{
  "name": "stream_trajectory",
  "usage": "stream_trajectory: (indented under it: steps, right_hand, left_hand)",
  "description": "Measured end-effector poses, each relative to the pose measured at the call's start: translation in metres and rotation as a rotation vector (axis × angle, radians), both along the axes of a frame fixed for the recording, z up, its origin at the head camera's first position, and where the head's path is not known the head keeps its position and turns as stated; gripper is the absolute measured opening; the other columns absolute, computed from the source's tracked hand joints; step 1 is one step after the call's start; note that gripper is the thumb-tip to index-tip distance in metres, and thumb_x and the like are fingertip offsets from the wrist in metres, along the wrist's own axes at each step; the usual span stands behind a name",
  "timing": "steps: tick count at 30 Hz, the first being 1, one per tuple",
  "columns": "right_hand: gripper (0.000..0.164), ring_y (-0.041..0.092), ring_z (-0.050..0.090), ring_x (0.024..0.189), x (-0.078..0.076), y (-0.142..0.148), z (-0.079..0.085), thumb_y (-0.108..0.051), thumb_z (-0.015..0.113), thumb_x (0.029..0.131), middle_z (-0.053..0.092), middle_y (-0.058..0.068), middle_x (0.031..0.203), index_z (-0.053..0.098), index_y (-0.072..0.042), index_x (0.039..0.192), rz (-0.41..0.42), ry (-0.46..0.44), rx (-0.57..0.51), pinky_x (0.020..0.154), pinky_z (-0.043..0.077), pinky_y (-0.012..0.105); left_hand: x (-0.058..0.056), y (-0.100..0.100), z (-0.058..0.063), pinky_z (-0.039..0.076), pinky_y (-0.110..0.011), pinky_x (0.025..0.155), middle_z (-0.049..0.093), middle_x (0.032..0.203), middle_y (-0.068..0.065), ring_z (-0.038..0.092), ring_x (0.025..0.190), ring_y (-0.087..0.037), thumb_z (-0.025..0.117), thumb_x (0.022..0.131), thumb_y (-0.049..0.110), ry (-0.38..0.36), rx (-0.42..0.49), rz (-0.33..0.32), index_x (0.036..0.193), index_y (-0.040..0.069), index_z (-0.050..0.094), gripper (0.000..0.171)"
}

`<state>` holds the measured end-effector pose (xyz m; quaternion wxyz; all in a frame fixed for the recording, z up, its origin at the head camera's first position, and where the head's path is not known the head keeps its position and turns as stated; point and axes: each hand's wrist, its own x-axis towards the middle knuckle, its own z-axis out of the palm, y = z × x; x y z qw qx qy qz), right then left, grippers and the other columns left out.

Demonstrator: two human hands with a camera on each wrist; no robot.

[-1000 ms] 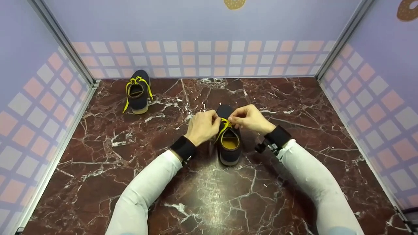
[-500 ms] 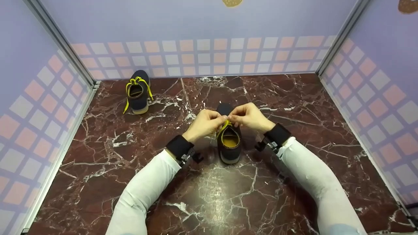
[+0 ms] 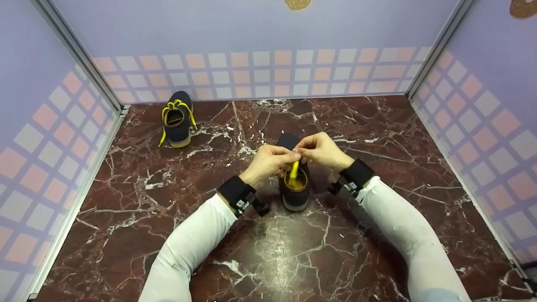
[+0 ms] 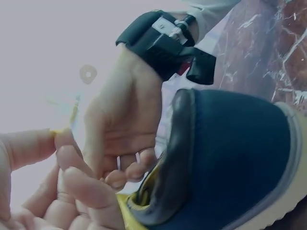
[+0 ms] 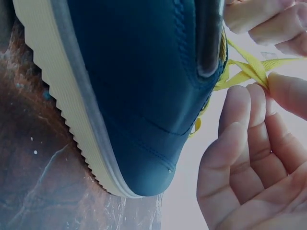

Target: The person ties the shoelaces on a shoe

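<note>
A dark navy shoe [image 3: 295,200] with a cream sole [image 5: 53,76] stands on the tabletop in front of the person, toe pointing away. In the head view, both hands meet over its lacing. My left hand [image 3: 268,162] pinches a yellow shoelace [image 3: 294,171] between thumb and forefinger, and a strip of it hangs over the shoe's opening. In the right wrist view, my right hand [image 5: 261,177] pinches the crossed yellow laces [image 5: 252,71] by the tongue with thumb and fingertips. The fingers cover part of the lacing.
A second navy shoe [image 3: 179,133], its yellow lace tied in a bow, stands at the back left near the wall. Red-brown marbled tabletop [image 3: 188,188] lies under everything. Lilac checkered panels [image 3: 262,71] close off the back and both sides.
My left hand first came up against the right one, then shifted slightly right and toward the person, drawing the lace strip over the shoe opening. The right hand stays nearly in place.
</note>
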<state>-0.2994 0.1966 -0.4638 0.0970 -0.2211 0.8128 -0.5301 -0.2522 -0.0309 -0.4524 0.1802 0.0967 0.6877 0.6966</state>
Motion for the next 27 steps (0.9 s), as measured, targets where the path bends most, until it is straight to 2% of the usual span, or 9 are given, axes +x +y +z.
stream_trajectory:
  steps: [6,9,12,14,16,18,22,25,27]
  right_hand:
    - [0.018,0.003,0.059,0.056,0.002,0.001,0.000,-0.007,0.073,0.106,0.076,-0.013,0.072,0.084,0.008,0.106,-0.005,0.000,-0.039,0.054,0.050,0.018]
    - [0.019,0.003,0.059,0.056,0.000,-0.002,-0.003,-0.007,0.073,0.105,0.076,-0.013,0.072,0.083,0.009,0.105,-0.001,-0.015,-0.063,0.054,0.050,0.016]
    - [0.018,0.003,0.059,0.056,-0.001,-0.006,-0.006,-0.003,0.072,0.102,0.076,-0.013,0.073,0.082,0.011,0.105,-0.007,-0.022,-0.081,0.054,0.049,0.016]
    - [0.017,0.004,0.058,0.056,-0.001,-0.008,-0.007,-0.002,0.072,0.101,0.077,-0.011,0.074,0.082,0.012,0.103,-0.021,-0.028,-0.093,0.054,0.048,0.016]
    - [0.016,0.003,0.057,0.055,-0.001,-0.008,-0.007,-0.001,0.073,0.100,0.078,-0.007,0.075,0.082,0.011,0.102,-0.041,-0.032,-0.102,0.053,0.048,0.017]
    - [0.016,0.003,0.056,0.054,-0.001,-0.008,-0.007,-0.003,0.074,0.099,0.080,-0.003,0.076,0.083,0.010,0.101,-0.056,-0.035,-0.106,0.052,0.047,0.017]
    - [0.015,0.004,0.055,0.054,-0.001,-0.006,-0.005,-0.004,0.076,0.099,0.081,-0.001,0.080,0.083,0.009,0.102,-0.065,-0.040,-0.104,0.051,0.046,0.017]
    - [0.016,0.005,0.055,0.054,-0.001,-0.004,-0.005,-0.005,0.078,0.100,0.082,0.000,0.081,0.083,0.009,0.103,-0.064,-0.037,-0.102,0.051,0.045,0.017]
    - [0.017,0.005,0.055,0.053,0.000,-0.003,-0.005,-0.007,0.079,0.100,0.082,0.000,0.081,0.084,0.009,0.104,-0.063,-0.028,-0.096,0.050,0.045,0.017]
  left_hand:
    - [0.005,0.015,-0.011,0.050,-0.019,0.051,0.083,0.079,0.004,0.074,0.064,-0.006,0.085,0.096,0.014,0.086,-0.028,0.061,0.106,0.001,0.086,0.016]
    - [0.007,0.020,-0.017,0.053,-0.019,0.051,0.085,0.081,-0.004,0.073,0.058,-0.005,0.084,0.095,0.012,0.180,-0.093,0.106,0.101,0.001,0.087,0.012]
    - [0.008,0.024,-0.022,0.055,-0.018,0.053,0.085,0.079,-0.009,0.069,0.052,-0.004,0.084,0.094,0.013,0.330,-0.229,0.155,0.096,0.004,0.089,0.010]
    - [0.007,0.025,-0.024,0.052,-0.017,0.055,0.086,0.079,-0.005,0.068,0.055,-0.002,0.084,0.092,0.018,0.448,-0.373,0.179,0.092,0.012,0.091,0.010]
    - [0.006,0.026,-0.024,0.051,-0.020,0.058,0.086,0.079,-0.001,0.070,0.060,-0.005,0.085,0.090,0.024,0.544,-0.500,0.177,0.088,0.017,0.092,0.010]
    - [0.004,0.025,-0.023,0.051,-0.023,0.061,0.086,0.079,0.004,0.072,0.066,-0.008,0.085,0.088,0.030,0.595,-0.595,0.151,0.084,0.021,0.091,0.012]
    - [0.001,0.017,-0.019,0.049,-0.025,0.062,0.084,0.078,0.002,0.070,0.067,-0.012,0.083,0.089,0.031,0.563,-0.615,0.103,0.079,0.018,0.089,0.017]
    - [-0.004,0.009,-0.020,0.047,-0.024,0.064,0.081,0.078,0.000,0.064,0.068,-0.010,0.080,0.090,0.026,0.523,-0.547,0.177,0.082,0.015,0.085,0.014]
    - [-0.008,0.004,-0.022,0.050,-0.024,0.070,0.082,0.082,-0.002,0.068,0.074,-0.011,0.081,0.091,0.025,0.502,-0.488,0.230,0.089,0.014,0.084,0.011]
